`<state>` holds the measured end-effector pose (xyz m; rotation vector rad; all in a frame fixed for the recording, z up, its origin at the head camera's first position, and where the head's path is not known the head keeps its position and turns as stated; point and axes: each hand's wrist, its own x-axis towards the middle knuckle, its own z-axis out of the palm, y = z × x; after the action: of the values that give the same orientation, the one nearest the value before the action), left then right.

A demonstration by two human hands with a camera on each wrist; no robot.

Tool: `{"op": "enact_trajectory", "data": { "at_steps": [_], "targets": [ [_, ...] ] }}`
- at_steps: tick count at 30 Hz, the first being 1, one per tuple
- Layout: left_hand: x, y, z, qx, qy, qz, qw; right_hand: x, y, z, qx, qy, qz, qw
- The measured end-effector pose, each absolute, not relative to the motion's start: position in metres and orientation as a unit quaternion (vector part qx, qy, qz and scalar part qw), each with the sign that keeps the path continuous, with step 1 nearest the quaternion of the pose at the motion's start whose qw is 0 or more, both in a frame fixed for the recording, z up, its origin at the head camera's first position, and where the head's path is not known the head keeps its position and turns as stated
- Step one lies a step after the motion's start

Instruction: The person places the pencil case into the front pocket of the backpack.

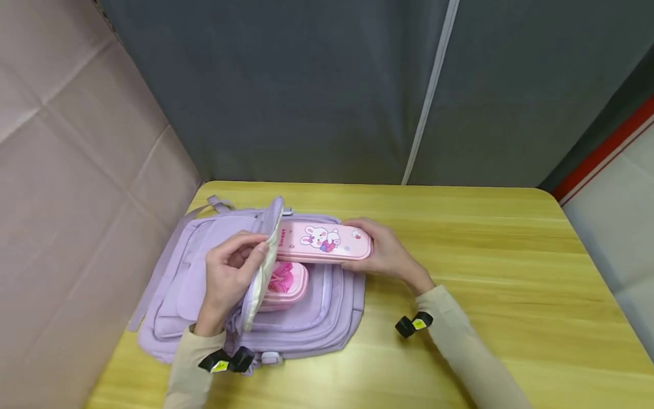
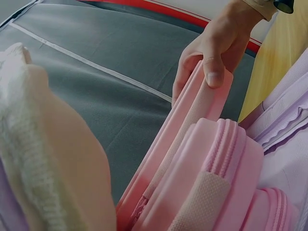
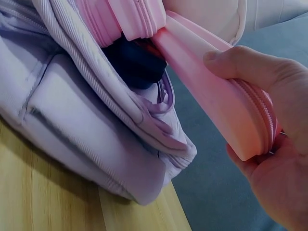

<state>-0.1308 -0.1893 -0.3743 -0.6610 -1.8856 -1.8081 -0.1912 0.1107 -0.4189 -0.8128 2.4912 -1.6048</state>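
Observation:
A lilac backpack [image 1: 337,324] lies on the table with its front flap [image 1: 261,278] lifted. My left hand [image 1: 229,275] pinches the flap's edge between thumb and fingers. The right hand [image 1: 383,250] grips the end of a long pink pencil case [image 1: 347,243] printed with a white bunny, thumb on one side and fingers on the other. Its other end goes behind the flap. Below it, a smaller pink zipped case [image 1: 293,281] with a flower picture sticks out from under the flap. In the left wrist view, pink zipped cases [image 2: 207,144] stand side by side.
Something dark [image 3: 137,62] shows inside the backpack in the right wrist view. The yellow wooden table [image 1: 511,272] stretches to the right. A grey curtain [image 1: 286,102] hangs behind it, and a pale wall covering [image 1: 92,199] stands at the left.

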Motion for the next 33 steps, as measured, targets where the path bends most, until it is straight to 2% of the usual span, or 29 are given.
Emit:
{"op": "enact_trajectory", "data": {
  "at_steps": [15,26,33],
  "targets": [
    [-0.13,-0.195,-0.37,-0.235,-0.717,-0.63,0.182,-0.198,0.087,-0.42,-0.264,0.805,-0.53,0.04],
    [-0.13,-0.2,-0.37,-0.236,-0.729,-0.619,0.175,-0.202,0.063,-0.423,-0.284,0.788,-0.545,0.029],
    [-0.133,-0.202,-0.368,-0.234,-0.72,-0.627,0.186,-0.194,0.075,-0.428,-0.266,0.796,-0.542,0.035]
  ]
}}
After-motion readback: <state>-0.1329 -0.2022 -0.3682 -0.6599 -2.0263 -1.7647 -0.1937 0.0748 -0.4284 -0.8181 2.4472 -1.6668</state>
